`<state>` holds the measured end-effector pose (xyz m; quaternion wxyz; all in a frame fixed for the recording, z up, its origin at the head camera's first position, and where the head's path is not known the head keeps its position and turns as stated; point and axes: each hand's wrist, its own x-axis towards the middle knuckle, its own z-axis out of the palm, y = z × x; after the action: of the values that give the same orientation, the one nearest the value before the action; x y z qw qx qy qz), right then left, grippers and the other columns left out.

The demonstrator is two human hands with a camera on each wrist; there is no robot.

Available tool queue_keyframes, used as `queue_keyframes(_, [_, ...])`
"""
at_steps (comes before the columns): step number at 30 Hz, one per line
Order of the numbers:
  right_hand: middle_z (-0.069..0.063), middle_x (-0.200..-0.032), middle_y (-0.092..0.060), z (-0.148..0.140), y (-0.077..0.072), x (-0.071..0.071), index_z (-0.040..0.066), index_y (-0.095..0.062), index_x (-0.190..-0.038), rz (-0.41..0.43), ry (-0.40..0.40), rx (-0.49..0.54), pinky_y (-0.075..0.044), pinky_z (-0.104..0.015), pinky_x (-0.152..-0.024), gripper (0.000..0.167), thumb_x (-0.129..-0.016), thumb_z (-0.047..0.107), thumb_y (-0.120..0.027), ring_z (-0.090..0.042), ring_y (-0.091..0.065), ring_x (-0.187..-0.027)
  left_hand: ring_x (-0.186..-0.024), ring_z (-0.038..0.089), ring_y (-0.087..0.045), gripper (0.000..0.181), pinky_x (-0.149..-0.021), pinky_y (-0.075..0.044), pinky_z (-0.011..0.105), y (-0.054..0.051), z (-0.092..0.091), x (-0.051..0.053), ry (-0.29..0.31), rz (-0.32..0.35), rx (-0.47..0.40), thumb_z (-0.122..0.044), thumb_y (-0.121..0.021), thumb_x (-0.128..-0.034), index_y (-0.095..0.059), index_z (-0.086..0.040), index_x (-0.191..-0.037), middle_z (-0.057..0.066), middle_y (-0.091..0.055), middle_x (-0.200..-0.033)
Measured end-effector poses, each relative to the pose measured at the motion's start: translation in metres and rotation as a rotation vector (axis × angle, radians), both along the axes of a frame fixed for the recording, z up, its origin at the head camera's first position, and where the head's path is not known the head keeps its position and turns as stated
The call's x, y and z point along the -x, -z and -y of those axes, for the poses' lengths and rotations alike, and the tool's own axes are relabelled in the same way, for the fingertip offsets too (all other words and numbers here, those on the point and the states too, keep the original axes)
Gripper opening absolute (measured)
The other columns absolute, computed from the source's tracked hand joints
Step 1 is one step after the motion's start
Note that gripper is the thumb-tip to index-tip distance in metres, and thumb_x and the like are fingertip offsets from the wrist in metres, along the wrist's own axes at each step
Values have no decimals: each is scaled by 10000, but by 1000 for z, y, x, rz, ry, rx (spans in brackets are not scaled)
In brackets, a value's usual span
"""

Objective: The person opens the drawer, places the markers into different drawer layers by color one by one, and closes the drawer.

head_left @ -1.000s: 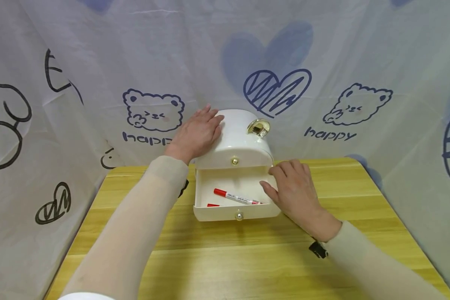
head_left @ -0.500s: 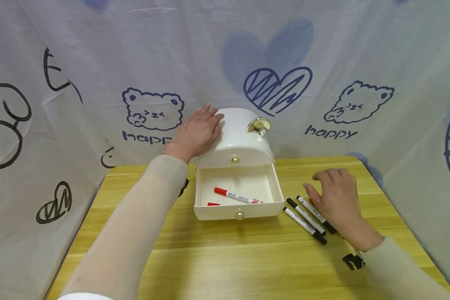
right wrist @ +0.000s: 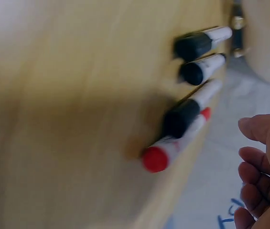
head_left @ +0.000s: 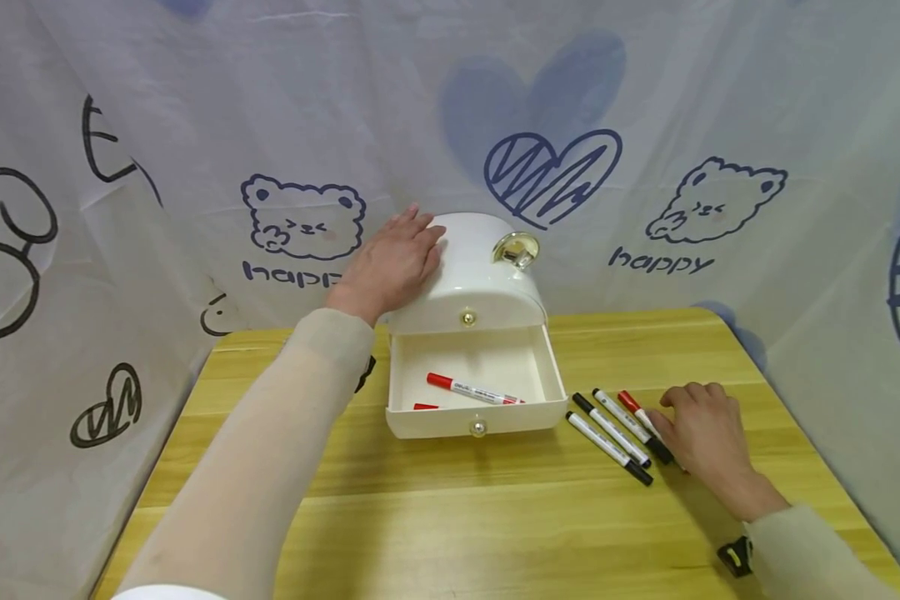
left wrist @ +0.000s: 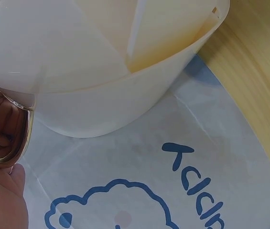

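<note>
A white rounded storage box [head_left: 465, 258] stands at the table's far edge, its lower drawer [head_left: 476, 421] pulled out. Inside lies a red marker [head_left: 472, 390], and a second red cap [head_left: 425, 407] shows behind the drawer front. My left hand [head_left: 393, 262] rests on the box's left top, fingers extended; the left wrist view catches part of it below a shiny gold side piece [left wrist: 8, 124]. My right hand [head_left: 708, 442] hovers by a red-capped marker [head_left: 628, 402], fingers loosely bent and holding nothing. Three black-capped markers [right wrist: 192, 45] lie left of that red one.
The wooden table [head_left: 480, 533] reaches to a printed fabric backdrop [head_left: 420, 108] behind and at both sides. A small gold knob [head_left: 468, 317] marks the box's upper front, and a gold piece [head_left: 516, 249] sticks out on its right.
My right hand has moved from the drawer's right side rightward to the markers on the table, uncovering them. The left hand stays on the box and the drawer stays out.
</note>
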<state>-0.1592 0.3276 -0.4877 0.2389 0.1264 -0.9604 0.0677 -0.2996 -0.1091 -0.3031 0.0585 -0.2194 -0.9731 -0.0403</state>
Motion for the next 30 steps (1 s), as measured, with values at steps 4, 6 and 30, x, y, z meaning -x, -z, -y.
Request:
queue_keyframes(4, [-220,-888,-709,-9,9,-1,-17,-740,-921,76,21,-13,-493,-598,-628,292,-858,241,-862,-472,-603,-861,-1655,273,-102,562,-1372,-87,428,0,1,0,3,-3,5,-388,-261,-1161,-367,-137,-1652,88,-261,-1751])
queue_keyframes(6, [-206,-876,-710,-11,12,-1,-11,-744,-911,104,27,-28,-496,-582,-619,295,-872,260,-853,-458,-605,-845,-1655,272,-101,563,-1373,-87,427,0,1,-1,2,-3,5,-390,-259,-1161,-366,-137,-1653,87,-261,-1751])
queue_keyframes(30, [-115,-798,-633,-29,29,17,72,-689,-813,289,115,-53,-447,-543,-640,289,-1009,284,-703,-414,-564,-843,-1655,268,-109,558,-1373,-83,415,-1,-1,-2,-11,0,-10,-399,-272,-1159,-390,-147,-1643,81,-271,-1749])
